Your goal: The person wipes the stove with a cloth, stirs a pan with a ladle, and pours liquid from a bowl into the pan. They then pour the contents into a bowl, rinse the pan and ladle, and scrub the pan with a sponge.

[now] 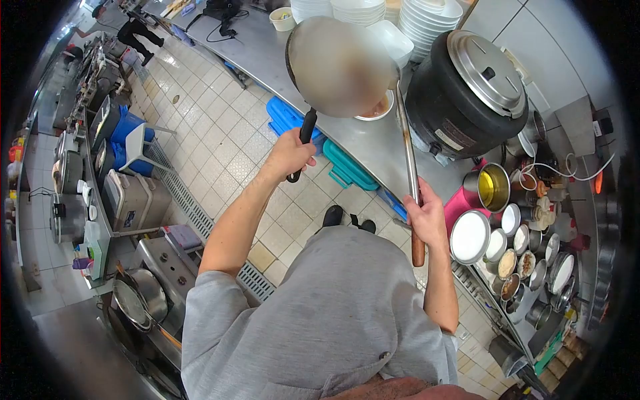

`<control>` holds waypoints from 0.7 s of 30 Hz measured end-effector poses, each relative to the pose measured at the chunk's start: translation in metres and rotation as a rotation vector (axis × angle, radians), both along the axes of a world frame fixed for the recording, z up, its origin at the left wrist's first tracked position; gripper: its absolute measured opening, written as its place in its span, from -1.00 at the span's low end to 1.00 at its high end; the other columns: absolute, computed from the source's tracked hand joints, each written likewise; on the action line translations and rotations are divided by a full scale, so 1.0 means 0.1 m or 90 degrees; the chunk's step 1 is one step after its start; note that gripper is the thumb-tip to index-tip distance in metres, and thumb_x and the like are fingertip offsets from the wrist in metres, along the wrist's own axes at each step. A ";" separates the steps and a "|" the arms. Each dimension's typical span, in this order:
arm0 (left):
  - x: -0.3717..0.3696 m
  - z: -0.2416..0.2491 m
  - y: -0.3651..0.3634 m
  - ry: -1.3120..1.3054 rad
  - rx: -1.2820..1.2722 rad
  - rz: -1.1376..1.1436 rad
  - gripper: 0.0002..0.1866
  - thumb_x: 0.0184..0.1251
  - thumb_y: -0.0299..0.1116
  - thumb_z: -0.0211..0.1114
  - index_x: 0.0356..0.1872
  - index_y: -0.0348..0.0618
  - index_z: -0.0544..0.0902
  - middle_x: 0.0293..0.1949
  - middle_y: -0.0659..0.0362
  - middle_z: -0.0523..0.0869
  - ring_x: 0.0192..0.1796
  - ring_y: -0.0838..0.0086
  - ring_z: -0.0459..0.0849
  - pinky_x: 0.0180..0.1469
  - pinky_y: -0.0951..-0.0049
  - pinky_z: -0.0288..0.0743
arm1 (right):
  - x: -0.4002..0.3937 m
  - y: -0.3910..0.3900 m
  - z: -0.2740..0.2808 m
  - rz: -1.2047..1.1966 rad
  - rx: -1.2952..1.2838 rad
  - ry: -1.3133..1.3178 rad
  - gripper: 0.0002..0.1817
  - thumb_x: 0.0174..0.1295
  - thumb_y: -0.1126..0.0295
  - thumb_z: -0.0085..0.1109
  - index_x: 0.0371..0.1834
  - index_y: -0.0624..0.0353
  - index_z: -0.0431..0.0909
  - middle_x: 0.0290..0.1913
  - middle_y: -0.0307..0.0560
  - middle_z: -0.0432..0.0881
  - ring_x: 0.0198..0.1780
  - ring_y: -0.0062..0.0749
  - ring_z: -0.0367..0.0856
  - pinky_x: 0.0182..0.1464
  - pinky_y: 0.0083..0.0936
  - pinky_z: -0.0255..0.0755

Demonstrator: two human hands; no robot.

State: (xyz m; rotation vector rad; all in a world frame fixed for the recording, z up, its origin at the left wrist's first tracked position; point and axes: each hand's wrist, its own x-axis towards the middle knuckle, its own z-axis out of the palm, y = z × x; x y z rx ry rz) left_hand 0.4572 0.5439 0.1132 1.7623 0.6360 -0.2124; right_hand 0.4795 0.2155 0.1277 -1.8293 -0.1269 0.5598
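My left hand (290, 157) is closed around the black handle of a frying pan (340, 70). The pan is raised over the steel counter, and its inside is blurred, so I cannot make out what it holds. In my right hand (427, 213) is a long steel cooking utensil (407, 143) with a wooden end; its head is hidden or blurred near the pan's right edge. Partly covered by the pan, a white bowl (381, 110) with reddish food stands on the counter below it.
A large black soup warmer (460, 97) stands right of the bowl. Behind are stacks of white bowls (430, 27). Several containers of ingredients (510, 263) and a pot of yellow oil (492, 187) sit at the right. A stove (167, 273) is at left; another person (130, 30) stands far off.
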 end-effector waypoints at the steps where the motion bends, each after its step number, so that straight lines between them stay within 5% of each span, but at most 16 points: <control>1: 0.01 -0.01 0.00 -0.006 0.002 -0.001 -0.85 0.20 -0.49 0.23 -0.25 -0.25 0.46 -0.48 0.19 0.58 -0.48 0.51 0.68 -0.56 0.52 0.45 | 0.00 0.00 0.00 0.000 -0.020 -0.007 -0.45 0.29 0.45 0.19 0.37 0.33 0.37 -0.45 -0.26 0.51 -0.57 -0.63 0.46 -0.53 -0.60 0.40; 9: 0.09 -0.08 0.08 0.001 0.115 -0.040 -0.85 0.22 -0.48 0.20 -0.24 -0.28 0.48 -0.50 0.15 0.62 -0.46 0.48 0.74 -0.54 0.49 0.50 | 0.03 0.06 -0.09 0.003 -0.093 -0.124 -0.47 0.26 0.44 0.20 0.32 0.34 0.43 -0.41 -0.25 0.55 -0.48 -0.63 0.48 -0.42 -0.60 0.40; 14: 0.12 -0.10 0.13 -0.009 0.213 -0.076 -0.85 0.21 -0.47 0.21 -0.25 -0.31 0.50 -0.58 0.11 0.64 -0.47 0.44 0.76 -0.47 0.40 0.55 | 0.06 0.13 -0.01 0.010 -0.162 -0.115 -0.43 0.24 0.43 0.22 0.34 0.33 0.42 -0.26 -0.17 0.64 -0.27 -0.58 0.54 -0.15 -0.59 0.46; 16: 0.11 -0.16 0.16 -0.046 0.257 -0.074 -0.82 0.14 -0.41 0.25 -0.36 -0.30 0.48 -0.54 -0.03 0.69 -0.44 0.08 0.73 -0.31 0.16 0.57 | 0.07 0.15 -0.05 0.011 -0.161 -0.131 -0.43 0.24 0.43 0.22 0.34 0.33 0.42 -0.26 -0.15 0.64 -0.27 -0.57 0.54 -0.16 -0.58 0.47; 21: 0.09 -0.14 0.16 -0.093 0.414 -0.106 -0.78 0.13 -0.41 0.30 -0.32 -0.32 0.46 -0.53 -0.09 0.66 -0.40 -0.07 0.69 -0.29 0.05 0.56 | 0.10 0.21 -0.01 0.020 -0.182 -0.179 -0.43 0.23 0.42 0.23 0.34 0.32 0.42 -0.26 -0.03 0.67 -0.28 -0.53 0.56 -0.17 -0.55 0.48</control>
